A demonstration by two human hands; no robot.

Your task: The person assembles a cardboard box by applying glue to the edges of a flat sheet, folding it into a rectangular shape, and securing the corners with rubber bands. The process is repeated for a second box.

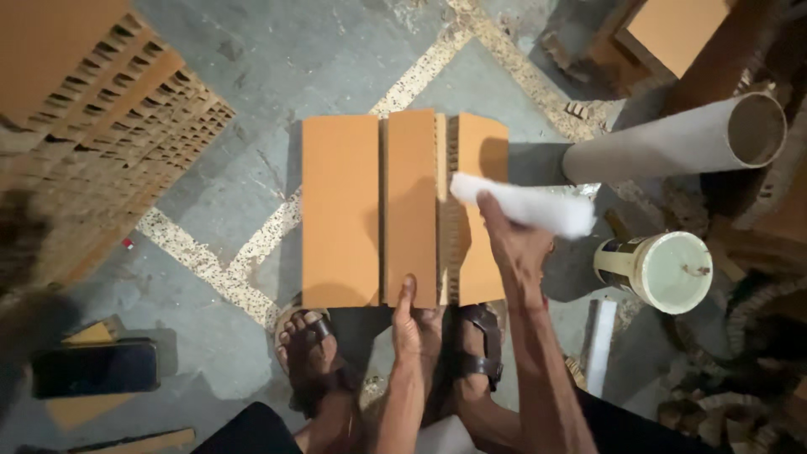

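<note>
Orange cardboard panels (370, 210) lie flat on the grey floor (277, 76) in the head view, three strips side by side with a honeycomb core showing in the gap between the middle and right strips. The left hand (412, 324) presses on the near edge of the middle strip, fingers (408, 290) laid flat, holding nothing. The right hand (513, 244) hangs over the right strip, its fingers closed around a white cloth (525, 204), blurred. Two sandalled feet (311, 353) rest just behind the panels. A cardboard tube (672, 143) and a white tub (664, 269) lie to the right; a honeycomb stack (92, 109) and a dark phone (94, 368) are to the left
</note>
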